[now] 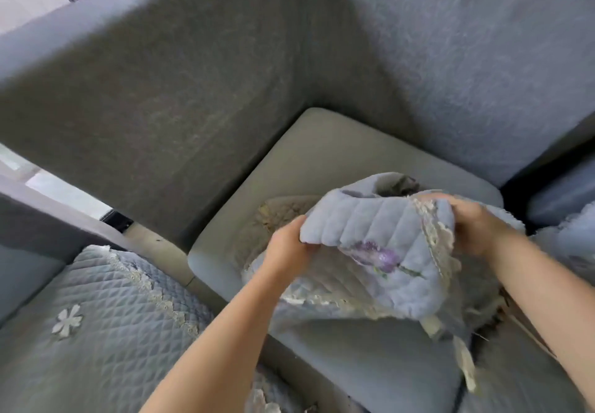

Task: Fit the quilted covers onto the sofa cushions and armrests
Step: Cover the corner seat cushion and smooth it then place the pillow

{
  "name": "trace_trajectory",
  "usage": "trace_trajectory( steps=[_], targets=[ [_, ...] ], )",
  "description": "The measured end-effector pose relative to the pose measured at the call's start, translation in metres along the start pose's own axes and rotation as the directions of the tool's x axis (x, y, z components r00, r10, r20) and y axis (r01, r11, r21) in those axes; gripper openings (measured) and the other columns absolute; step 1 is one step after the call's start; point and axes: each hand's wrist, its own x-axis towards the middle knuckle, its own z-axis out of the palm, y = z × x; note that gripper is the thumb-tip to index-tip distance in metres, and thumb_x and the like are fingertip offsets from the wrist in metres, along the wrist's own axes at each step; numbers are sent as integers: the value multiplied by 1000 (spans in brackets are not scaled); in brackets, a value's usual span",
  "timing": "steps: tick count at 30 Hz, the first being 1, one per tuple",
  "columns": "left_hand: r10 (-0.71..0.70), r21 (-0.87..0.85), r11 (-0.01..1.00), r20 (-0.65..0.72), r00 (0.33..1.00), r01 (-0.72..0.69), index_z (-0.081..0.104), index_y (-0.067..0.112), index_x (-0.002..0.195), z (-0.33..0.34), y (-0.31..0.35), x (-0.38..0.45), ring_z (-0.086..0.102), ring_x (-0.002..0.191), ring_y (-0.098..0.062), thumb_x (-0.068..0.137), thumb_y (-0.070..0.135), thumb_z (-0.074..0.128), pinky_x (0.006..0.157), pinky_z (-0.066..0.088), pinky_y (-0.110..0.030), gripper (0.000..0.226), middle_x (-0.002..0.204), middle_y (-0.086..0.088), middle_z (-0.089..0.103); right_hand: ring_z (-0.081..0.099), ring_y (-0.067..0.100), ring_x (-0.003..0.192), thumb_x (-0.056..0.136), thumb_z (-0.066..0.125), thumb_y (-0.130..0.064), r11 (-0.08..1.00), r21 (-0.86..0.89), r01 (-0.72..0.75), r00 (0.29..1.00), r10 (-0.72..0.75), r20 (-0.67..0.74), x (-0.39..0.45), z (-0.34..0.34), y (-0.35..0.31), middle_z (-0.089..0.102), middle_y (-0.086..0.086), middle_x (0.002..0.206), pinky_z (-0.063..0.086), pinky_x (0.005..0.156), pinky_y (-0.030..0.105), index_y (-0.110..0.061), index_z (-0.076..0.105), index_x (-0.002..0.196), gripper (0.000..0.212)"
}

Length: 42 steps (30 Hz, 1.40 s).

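Both hands hold a bunched quilted cover up over the seat cushion in the corner of the sofa. The left hand grips the cover's left edge, its fingers curled under the fold and hidden by the cloth, so the cover rises just above and to the right of that hand. The right hand clenches the cover's upper right edge, beside a strip of pale lace trim that runs down the cloth between the two hands. The span of cover stretched between the grips shows padded ribs and a purple flower; below the hands the rest hangs and spills in loose folds onto the cushion, with a ragged lace end dangling at the lower right. The cushion under it is bare grey, tucked against the backrest to the right and the armrest to the left, both of rough grey fabric. At the lower left, a second cover with diamond quilting, a white flower and a lace border lies spread flat over a neighbouring seat, well apart from the hands. The picture is blurred.
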Motion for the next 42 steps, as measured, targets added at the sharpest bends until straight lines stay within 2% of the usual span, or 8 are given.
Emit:
trace_trajectory(
  steps=[2,7,12,17,24,33,37,42],
  targets=[
    [-63,-86,995,-176,982,48,50,10,74,-20,-14,-6,47,69,-17,82,16,55,61,41,-34,12,71,-1,53,60,25,64,36,77,-49,999,-19,44,999,-44,-22,-2,10,-4,69,5,66,43,61,28,-21,76,67,41],
    [-136,-368,929,-439,888,-40,35,14,59,-70,-21,-37,33,59,-11,82,1,56,54,28,-26,34,60,2,37,52,16,116,24,59,-89,923,-384,-33,996,61,62,12,70,-3,55,-2,128,41,97,29,-32,58,111,104],
    [-281,-666,720,-538,795,-196,46,12,67,-136,-30,-89,48,69,-21,83,-10,46,60,41,-32,27,71,-10,51,7,19,142,62,70,-61,299,-950,94,993,46,113,43,165,-23,5,-6,153,15,117,40,-31,-9,146,119],
    [-236,-677,569,-678,696,-466,46,17,61,-210,-42,-185,51,54,-14,66,2,53,50,45,-26,18,57,1,54,-16,29,141,50,75,-63,71,-972,222,929,-317,189,38,290,-33,-16,6,153,0,114,52,-27,2,147,127],
    [-42,-433,437,-886,462,-789,55,23,50,-303,-39,-300,54,48,-8,64,-3,62,45,45,-18,30,53,6,57,52,14,115,56,88,-22,556,-641,528,823,-149,548,27,441,-71,56,-7,118,44,99,34,-21,42,126,83],
    [209,153,853,-976,58,-498,56,38,56,-381,-50,-398,42,56,0,56,8,61,54,36,-20,31,55,19,53,56,11,91,47,87,-27,667,-352,657,669,-301,679,-2,587,-61,57,-11,89,49,83,30,-15,49,99,65],
    [333,299,933,-929,164,-200,55,11,70,-354,-99,-365,45,64,7,62,-7,57,62,35,-4,19,70,13,53,56,19,109,70,78,-25,471,-637,610,740,-52,670,28,557,-30,59,0,112,47,94,33,-12,47,121,62],
    [-374,455,720,-381,846,523,46,9,127,-287,-178,-291,41,123,-26,84,13,51,99,37,-27,44,129,-11,45,53,24,114,90,51,-38,15,-890,456,833,345,432,70,454,19,57,10,126,44,96,33,-5,53,122,46]
  ],
)
